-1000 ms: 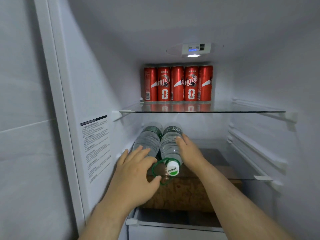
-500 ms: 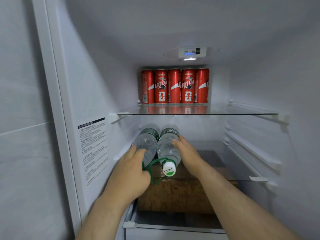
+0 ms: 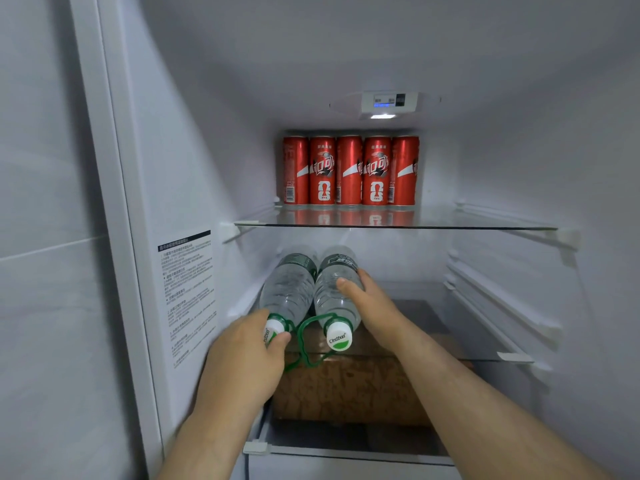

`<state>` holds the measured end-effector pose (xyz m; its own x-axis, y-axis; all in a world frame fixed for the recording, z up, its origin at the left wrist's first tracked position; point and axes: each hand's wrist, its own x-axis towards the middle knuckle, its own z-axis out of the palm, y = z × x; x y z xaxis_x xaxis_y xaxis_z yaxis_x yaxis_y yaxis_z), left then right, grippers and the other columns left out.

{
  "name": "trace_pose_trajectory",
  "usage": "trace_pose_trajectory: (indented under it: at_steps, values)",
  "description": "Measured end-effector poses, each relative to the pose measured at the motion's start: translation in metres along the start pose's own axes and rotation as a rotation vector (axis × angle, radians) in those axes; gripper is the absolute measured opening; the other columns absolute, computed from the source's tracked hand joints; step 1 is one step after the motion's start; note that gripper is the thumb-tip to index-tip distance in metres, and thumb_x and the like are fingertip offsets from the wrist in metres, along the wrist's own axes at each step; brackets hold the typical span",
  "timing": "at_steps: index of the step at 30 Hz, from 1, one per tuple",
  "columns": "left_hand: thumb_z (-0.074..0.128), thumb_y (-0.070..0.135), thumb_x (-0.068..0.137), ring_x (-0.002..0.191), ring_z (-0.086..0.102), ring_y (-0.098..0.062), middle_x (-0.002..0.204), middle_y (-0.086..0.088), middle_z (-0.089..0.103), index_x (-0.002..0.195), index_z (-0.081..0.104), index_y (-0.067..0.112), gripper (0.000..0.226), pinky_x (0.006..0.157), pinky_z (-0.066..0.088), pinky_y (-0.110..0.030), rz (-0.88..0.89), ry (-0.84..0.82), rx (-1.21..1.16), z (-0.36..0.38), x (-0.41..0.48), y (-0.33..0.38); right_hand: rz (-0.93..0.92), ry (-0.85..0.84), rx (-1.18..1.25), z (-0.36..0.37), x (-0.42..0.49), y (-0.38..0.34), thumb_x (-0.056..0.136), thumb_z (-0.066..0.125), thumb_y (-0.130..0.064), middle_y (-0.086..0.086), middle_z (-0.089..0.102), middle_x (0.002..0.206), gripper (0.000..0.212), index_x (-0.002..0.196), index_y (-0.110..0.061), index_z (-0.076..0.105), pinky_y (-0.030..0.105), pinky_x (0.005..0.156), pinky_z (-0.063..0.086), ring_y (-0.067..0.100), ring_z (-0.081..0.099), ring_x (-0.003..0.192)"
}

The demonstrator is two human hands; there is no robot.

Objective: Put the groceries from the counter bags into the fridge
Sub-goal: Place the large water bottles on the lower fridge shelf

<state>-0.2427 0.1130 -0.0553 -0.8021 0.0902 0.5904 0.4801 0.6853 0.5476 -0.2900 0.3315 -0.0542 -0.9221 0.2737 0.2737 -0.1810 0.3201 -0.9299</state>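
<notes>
**Fridge [image 3: 194, 150]: both hands inside**

I see the left hand [image 3: 242, 358] curling its fingers round the cap end of the left bottle [image 3: 289, 289]. The right hand [image 3: 374, 306] grips the side of the right bottle [image 3: 332, 292], thumb on top; its other fingers are perhaps curled behind. The bottles lie touching, at the left of the glass shelf [image 3: 485, 355]. Farther, five red cans [image 3: 349, 169] stand above.

At the left of the frame, pale tiled wall [image 3: 41, 168] with one grout line across. Beside it, white fridge [image 3: 214, 98] interior, dimly lit, with smooth side walls. At upper centre, control panel [image 3: 388, 101] with blue display, small white lamp [image 3: 381, 116] glowing just under it. On the left inner wall, printed label [image 3: 188, 296]. Across mid-frame, glass shelf [image 3: 485, 226]; at lower right, second glass shelf [image 3: 485, 351]; between them on the right wall, moulded rails [image 3: 502, 296].
</notes>
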Motion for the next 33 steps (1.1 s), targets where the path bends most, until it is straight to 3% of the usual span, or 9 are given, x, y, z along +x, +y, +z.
trace_pose_trajectory:
  at_steps: [3, 5, 11, 16, 18, 20, 23, 27, 33]
  values:
    - [0.064, 0.028, 0.09, 0.105, 0.056, -0.017, 0.119, -0.002, 0.062, 0.132, 0.057, 0.021, 0.043, 0.086, 0.039, -0.024, 0.0, -0.003, -0.019, 0.0, -0.002, 0.001, -0.011, -0.012, 0.023, 0.001, -0.005, -0.004, 0.077, 0.06, -0.059, -0.007, 0.071, 0.108, 0.031, 0.105, -0.047, 0.057, 0.045, 0.094, 0.054, 0.014, 0.07, 0.097]
    - [0.064, 0.025, 0.091, 0.112, 0.054, -0.017, 0.123, -0.001, 0.06, 0.134, 0.055, 0.022, 0.045, 0.087, 0.036, -0.021, 0.023, 0.001, -0.036, 0.0, -0.004, 0.001, -0.005, -0.013, 0.026, 0.001, -0.007, -0.007, 0.074, 0.06, -0.062, -0.006, 0.071, 0.108, 0.035, 0.106, -0.047, 0.057, 0.045, 0.094, 0.054, 0.015, 0.07, 0.097]
    - [0.064, 0.022, 0.09, 0.105, 0.055, -0.02, 0.114, -0.005, 0.06, 0.125, 0.062, 0.017, 0.036, 0.083, 0.038, -0.025, 0.063, -0.021, -0.005, 0.0, -0.002, 0.0, 0.015, -0.002, -0.035, 0.001, -0.009, -0.009, 0.071, 0.055, -0.071, -0.007, 0.07, 0.11, 0.053, 0.118, -0.045, 0.056, 0.046, 0.095, 0.053, 0.015, 0.068, 0.1]
    - [0.056, 0.027, 0.095, 0.118, 0.05, -0.018, 0.129, -0.003, 0.054, 0.138, 0.051, 0.02, 0.044, 0.096, 0.037, -0.025, 0.084, -0.08, 0.03, -0.009, -0.002, 0.002, 0.015, -0.007, 0.009, -0.003, -0.019, -0.021, 0.088, 0.062, -0.051, -0.004, 0.072, 0.108, 0.025, 0.108, -0.037, 0.061, 0.041, 0.093, 0.054, 0.014, 0.069, 0.097]
    - [0.052, 0.026, 0.096, 0.116, 0.051, -0.019, 0.128, -0.002, 0.054, 0.137, 0.052, 0.02, 0.041, 0.097, 0.039, -0.028, 0.117, -0.062, 0.029, -0.013, -0.004, 0.003, 0.043, -0.006, 0.02, -0.006, -0.022, -0.029, 0.093, 0.06, -0.047, -0.001, 0.07, 0.108, 0.024, 0.108, -0.028, 0.058, 0.033, 0.083, 0.056, 0.012, 0.068, 0.092]
    - [0.05, 0.027, 0.097, 0.109, 0.051, -0.018, 0.121, 0.001, 0.054, 0.132, 0.056, 0.021, 0.036, 0.092, 0.043, -0.029, 0.153, -0.036, 0.048, -0.018, -0.007, 0.004, 0.083, 0.019, 0.005, -0.01, -0.025, -0.038, 0.098, 0.051, -0.048, -0.009, 0.061, 0.095, 0.027, 0.105, -0.023, 0.049, 0.02, 0.066, 0.047, 0.003, 0.057, 0.08]
    - [0.047, 0.031, 0.098, 0.106, 0.05, -0.014, 0.119, 0.005, 0.052, 0.127, 0.058, 0.023, 0.032, 0.084, 0.041, -0.025, 0.154, -0.016, 0.086, -0.025, -0.011, 0.007, 0.134, 0.066, -0.032, -0.013, -0.028, -0.045, 0.103, 0.038, -0.049, -0.008, 0.05, 0.089, 0.036, 0.119, -0.019, 0.05, 0.019, 0.057, 0.035, 0.0, 0.045, 0.073]
    - [0.047, 0.041, 0.096, 0.113, 0.049, -0.014, 0.127, 0.008, 0.05, 0.129, 0.056, 0.027, 0.037, 0.09, 0.043, -0.031, 0.098, -0.004, 0.107, -0.036, -0.023, 0.016, 0.13, 0.14, -0.074, -0.019, -0.036, -0.046, 0.104, 0.037, -0.044, -0.007, 0.046, 0.09, 0.045, 0.132, -0.011, 0.047, 0.026, 0.063, 0.036, 0.007, 0.045, 0.076]
    - [0.049, 0.047, 0.092, 0.109, 0.053, -0.01, 0.124, 0.016, 0.055, 0.121, 0.061, 0.029, 0.036, 0.086, 0.043, -0.029, 0.102, 0.001, 0.121, -0.047, -0.05, 0.034, 0.139, 0.162, -0.108, -0.029, -0.061, -0.048, 0.098, 0.049, -0.037, 0.006, 0.052, 0.122, 0.042, 0.133, -0.013, 0.046, 0.031, 0.083, 0.038, 0.021, 0.05, 0.102]
